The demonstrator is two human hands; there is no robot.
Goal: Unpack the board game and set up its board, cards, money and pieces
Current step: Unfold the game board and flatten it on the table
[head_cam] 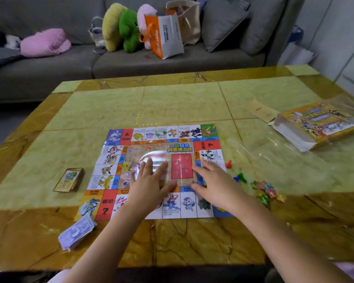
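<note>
Head view showed the board (151,137) lying in the middle of the table (172,103). My left hand (149,180) and right hand (215,184) lay flat on it, fingers straight, holding nothing. I think I was pressing the folds flat. To do it well, I would push from the middle out, slowly, and not slide the board into the pawns (241,177) at 3 o'clock. Cards (70,180) sat at 9 o'clock, money (77,233) at 7 o'clock. The box (319,123) lay at 2 o'clock with its end open; I could not see inside. The bag (166,35) on the sofa (172,62) hid its inside too.
</note>
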